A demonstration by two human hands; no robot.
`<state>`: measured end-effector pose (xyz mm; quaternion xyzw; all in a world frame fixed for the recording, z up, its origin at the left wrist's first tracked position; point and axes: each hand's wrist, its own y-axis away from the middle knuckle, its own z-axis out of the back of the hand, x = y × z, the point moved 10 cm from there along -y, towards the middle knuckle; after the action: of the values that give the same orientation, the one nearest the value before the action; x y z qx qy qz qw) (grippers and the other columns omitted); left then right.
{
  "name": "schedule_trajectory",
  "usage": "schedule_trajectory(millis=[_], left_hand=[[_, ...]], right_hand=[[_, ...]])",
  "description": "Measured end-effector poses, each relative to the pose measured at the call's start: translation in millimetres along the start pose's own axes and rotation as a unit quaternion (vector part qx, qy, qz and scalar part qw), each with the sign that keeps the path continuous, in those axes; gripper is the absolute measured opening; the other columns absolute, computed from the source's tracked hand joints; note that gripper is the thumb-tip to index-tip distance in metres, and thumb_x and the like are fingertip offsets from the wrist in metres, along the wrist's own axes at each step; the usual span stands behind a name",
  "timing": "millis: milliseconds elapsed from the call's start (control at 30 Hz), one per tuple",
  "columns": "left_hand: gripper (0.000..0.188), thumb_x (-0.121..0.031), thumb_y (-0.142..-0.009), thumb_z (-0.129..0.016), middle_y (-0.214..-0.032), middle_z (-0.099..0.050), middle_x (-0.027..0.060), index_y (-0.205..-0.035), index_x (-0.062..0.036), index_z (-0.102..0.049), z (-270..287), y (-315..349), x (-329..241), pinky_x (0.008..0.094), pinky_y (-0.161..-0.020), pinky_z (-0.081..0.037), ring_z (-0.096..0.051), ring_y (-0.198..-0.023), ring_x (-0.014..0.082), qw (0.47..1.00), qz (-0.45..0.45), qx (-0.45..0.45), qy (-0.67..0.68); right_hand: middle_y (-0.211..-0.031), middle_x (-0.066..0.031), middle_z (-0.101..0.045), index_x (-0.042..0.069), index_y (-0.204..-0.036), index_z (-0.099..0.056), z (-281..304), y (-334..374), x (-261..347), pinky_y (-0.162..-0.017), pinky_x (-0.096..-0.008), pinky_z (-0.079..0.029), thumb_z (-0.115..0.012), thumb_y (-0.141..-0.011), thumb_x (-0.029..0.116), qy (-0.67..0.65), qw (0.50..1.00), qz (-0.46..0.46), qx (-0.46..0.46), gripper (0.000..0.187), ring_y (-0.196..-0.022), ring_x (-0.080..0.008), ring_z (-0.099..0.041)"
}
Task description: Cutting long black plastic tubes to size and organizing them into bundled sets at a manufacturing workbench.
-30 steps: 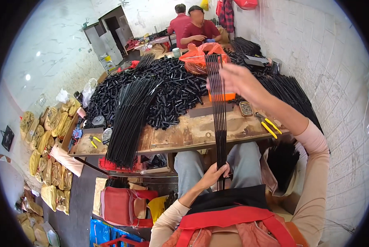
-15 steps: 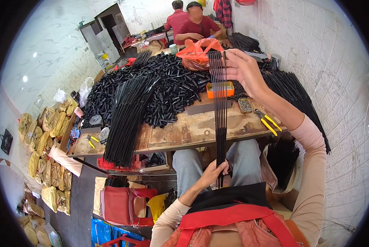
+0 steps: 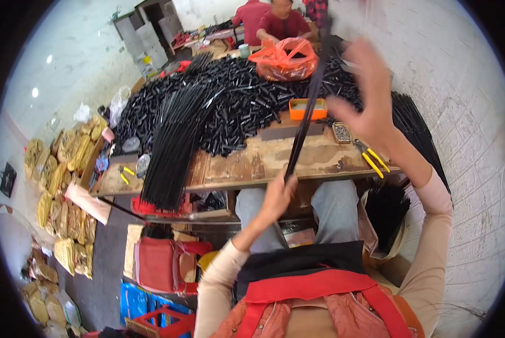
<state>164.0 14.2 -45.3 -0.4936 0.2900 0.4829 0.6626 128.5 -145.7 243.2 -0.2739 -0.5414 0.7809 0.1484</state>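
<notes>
My left hand [image 3: 278, 197] is closed around the lower end of a bundle of thin black rods [image 3: 305, 127], just above my lap. The rods stand up steeply, leaning a little to the right, pressed together into a narrow bunch. To the right of their upper part is my right hand [image 3: 372, 93], smeared by motion. Its thumb and fingers are apart, with nothing visible in them. Behind the rods, an orange box [image 3: 322, 112] rests on the wooden table [image 3: 224, 179]. A small tray of metal bits [image 3: 341, 133] and yellow-handled pliers [image 3: 371, 159] lie below my right hand.
A large heap of short black tubes [image 3: 230, 124] covers the table's left and middle. Long black rods [image 3: 171, 146] lie over its front edge, with more rods [image 3: 419, 127] at the right. A red plastic bag [image 3: 286, 66] sits behind. Two people in red [image 3: 283, 25] work beyond.
My right hand has come off the rods and moved right, its fingers spreading. My left hand has risen and shifted left with the bundle, which now tilts and looks narrower.
</notes>
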Motion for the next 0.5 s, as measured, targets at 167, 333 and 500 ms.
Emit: schedule_trajectory(millis=[167,333,500], left_hand=[[0.025,0.003,-0.08,-0.051,-0.093,-0.056,0.0205,-0.105,0.0013,-0.05,45.6,-64.1,-101.8,0.0485,-0.076,-0.043,-0.056,-0.09,0.0368,0.91,-0.198,-0.098,-0.352],[0.05,-0.004,-0.082,-0.056,-0.132,-0.046,0.0191,-0.131,-0.0033,-0.047,50.4,-41.0,-200.6,0.0569,-0.107,-0.031,-0.037,-0.13,0.0404,0.729,-0.393,-0.259,-0.497],[0.049,-0.008,-0.08,-0.072,-0.115,-0.057,0.0171,-0.124,-0.0014,-0.053,-1.3,-39.1,-109.8,0.0378,-0.094,-0.044,-0.054,-0.109,0.0288,0.968,-0.228,-0.038,-0.098]], right_hand=[[-0.112,-0.0101,-0.059,0.006,-0.111,-0.06,-117.8,71.6,58.4,-0.092,-0.0419,-0.045,-0.062,-0.081,0.022,0.093,0.935,0.156,0.303,0.034,-0.109,-0.0267,-0.056],[-0.066,-0.0009,-0.053,0.008,-0.085,-0.054,-128.1,36.7,-19.6,-0.048,-0.0298,-0.038,-0.055,-0.092,0.036,-0.174,0.937,-0.149,0.263,0.029,-0.054,-0.0144,-0.05],[-0.055,0.0051,-0.035,0.011,-0.081,-0.047,-123.7,98.9,-53.9,-0.037,-0.0227,-0.024,-0.044,-0.101,0.046,-0.535,0.628,-0.565,0.015,0.04,-0.04,-0.0059,-0.031]])
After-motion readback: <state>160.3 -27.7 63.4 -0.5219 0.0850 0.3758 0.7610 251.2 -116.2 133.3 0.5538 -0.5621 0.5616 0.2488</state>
